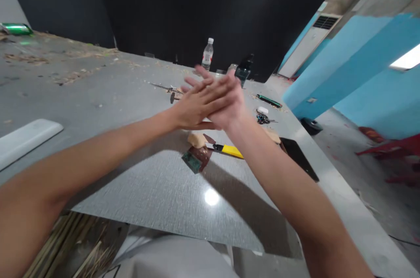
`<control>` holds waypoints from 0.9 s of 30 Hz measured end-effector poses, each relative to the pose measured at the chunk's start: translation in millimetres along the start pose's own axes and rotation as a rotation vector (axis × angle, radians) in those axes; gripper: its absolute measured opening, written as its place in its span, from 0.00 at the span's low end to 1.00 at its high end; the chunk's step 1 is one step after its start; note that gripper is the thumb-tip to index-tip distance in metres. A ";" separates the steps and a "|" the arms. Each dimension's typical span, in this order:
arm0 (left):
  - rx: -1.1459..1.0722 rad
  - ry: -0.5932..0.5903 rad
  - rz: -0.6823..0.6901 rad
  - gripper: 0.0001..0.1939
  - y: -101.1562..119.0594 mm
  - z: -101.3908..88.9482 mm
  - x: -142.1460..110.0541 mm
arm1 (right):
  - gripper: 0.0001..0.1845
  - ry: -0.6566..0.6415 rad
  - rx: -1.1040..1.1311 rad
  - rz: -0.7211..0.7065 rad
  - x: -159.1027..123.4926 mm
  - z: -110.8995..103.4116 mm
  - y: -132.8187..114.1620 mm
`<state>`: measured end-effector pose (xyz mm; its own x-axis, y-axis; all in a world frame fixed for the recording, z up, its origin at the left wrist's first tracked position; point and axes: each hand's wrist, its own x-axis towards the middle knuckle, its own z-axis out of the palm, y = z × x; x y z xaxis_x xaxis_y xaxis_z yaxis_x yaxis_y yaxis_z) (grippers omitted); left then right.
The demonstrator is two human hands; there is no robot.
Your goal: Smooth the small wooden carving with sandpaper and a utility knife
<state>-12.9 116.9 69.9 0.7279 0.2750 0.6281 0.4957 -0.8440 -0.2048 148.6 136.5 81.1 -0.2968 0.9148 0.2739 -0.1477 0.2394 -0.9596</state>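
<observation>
Near the knife [231,151], our left hand [198,105] and right hand [232,109] meet with fingers stretched out, holding nothing we can see. The knife lies crosswise, blade leftward beside the block [196,140], handle nearer our right arm [275,173]; well beyond it stands a bottle [207,55], contents unclear.

One view is recorded, taken from the wearer's head. The camera sits above the lap [173,258], at the near side of the grey table [147,190]. It faces forward and steeply down, looking across the tabletop to the dark panel [183,6] on the far side. Coverage is wide. The left hand [197,105] and right hand [231,109] fall near mid-view, close to the lens. On the right, the field passes the table's edge to the floor [341,142] and a slanting blue wall [331,68].
</observation>
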 end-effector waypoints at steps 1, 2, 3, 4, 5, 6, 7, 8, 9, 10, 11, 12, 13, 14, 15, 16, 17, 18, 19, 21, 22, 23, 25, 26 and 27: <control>-0.016 -0.030 -0.024 0.38 -6.6 10.9 -4.5 | 0.56 -0.009 0.025 -0.003 -3.9 9.6 -5.5; -0.027 -0.031 -0.070 0.37 -13.7 19.1 -11.5 | 0.54 0.015 0.079 0.003 -9.8 12.7 -10.7; -0.043 -0.037 -0.130 0.38 -20.0 24.0 -20.5 | 0.52 0.040 0.085 -0.002 -18.3 9.9 -14.6; -0.068 -0.046 -0.202 0.39 -24.3 25.7 -31.0 | 0.48 0.061 0.010 -0.020 -29.5 2.0 -15.9; -0.099 -0.063 -0.284 0.40 -25.9 24.7 -42.0 | 0.43 0.104 -0.118 -0.047 -43.2 -9.0 -14.1; -0.134 -0.092 -0.361 0.40 -24.2 21.8 -52.6 | 0.37 0.157 -0.282 -0.082 -58.9 -21.5 -9.3; -0.172 -0.133 -0.420 0.39 -19.4 17.9 -62.2 | 0.32 0.200 -0.479 -0.112 -75.9 -33.7 -1.9; -0.210 -0.183 -0.453 0.37 -12.1 14.0 -70.1 | 0.26 0.213 -0.682 -0.144 -93.1 -44.5 7.0; -0.231 -0.208 -0.489 0.32 -3.2 10.5 -76.0 | 0.21 0.161 -0.873 -0.164 -109.7 -53.1 16.0; -0.254 -0.229 -0.510 0.28 6.1 8.1 -80.1 | 0.17 0.092 -1.021 -0.187 -124.9 -59.4 23.8; -0.271 -0.248 -0.518 0.26 14.8 6.8 -82.8 | 0.14 0.043 -1.145 -0.189 -138.0 -63.4 29.6; -0.277 -0.269 -0.506 0.24 22.3 6.8 -84.6 | 0.13 -0.019 -1.231 -0.186 -148.5 -65.6 32.8; -0.278 -0.296 -0.481 0.23 28.1 7.8 -86.1 | 0.12 -0.082 -1.281 -0.180 -156.2 -66.6 33.7; -0.278 -0.327 -0.448 0.23 32.0 9.4 -87.8 | 0.12 -0.135 -1.307 -0.171 -161.4 -67.0 32.6; -0.275 -0.358 -0.414 0.22 34.4 11.6 -89.7 | 0.11 -0.177 -1.315 -0.163 -164.3 -67.4 30.4; -0.275 -0.388 -0.386 0.22 35.5 13.8 -92.1 | 0.12 -0.205 -1.316 -0.152 -165.5 -68.0 27.9; -0.279 -0.412 -0.367 0.22 35.8 15.8 -94.6 | 0.12 -0.219 -1.316 -0.137 -165.5 -69.1 25.6; -0.283 -0.430 -0.358 0.21 35.6 17.5 -97.1 | 0.12 -0.225 -1.318 -0.118 -165.0 -70.7 24.2; -0.286 -0.442 -0.356 0.21 35.3 18.7 -99.3 | 0.13 -0.230 -1.317 -0.097 -164.2 -72.7 23.7; -0.289 -0.450 -0.365 0.21 35.2 20.2 -101.7 | 0.13 -0.241 -1.305 -0.070 -163.1 -76.9 25.5; -0.294 -0.445 -0.371 0.21 35.6 20.6 -102.0 | 0.13 -0.249 -1.297 -0.073 -162.9 -78.7 27.4; -0.300 -0.437 -0.376 0.20 36.2 20.9 -101.7 | 0.12 -0.257 -1.289 -0.086 -162.8 -80.0 29.5; -0.312 -0.423 -0.371 0.20 37.8 21.7 -100.4 | 0.11 -0.273 -1.276 -0.125 -162.9 -80.9 33.9; -0.315 -0.419 -0.365 0.19 38.5 22.2 -99.8 | 0.11 -0.278 -1.271 -0.140 -162.9 -80.6 35.8; -0.317 -0.416 -0.358 0.19 39.1 22.8 -99.4 | 0.11 -0.279 -1.269 -0.148 -162.7 -79.8 37.6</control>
<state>-55.0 67.0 -17.6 0.6976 0.6681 0.2588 0.6249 -0.7440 0.2364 266.6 22.7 -4.6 -0.5612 0.7926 0.2383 0.7459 0.6091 -0.2693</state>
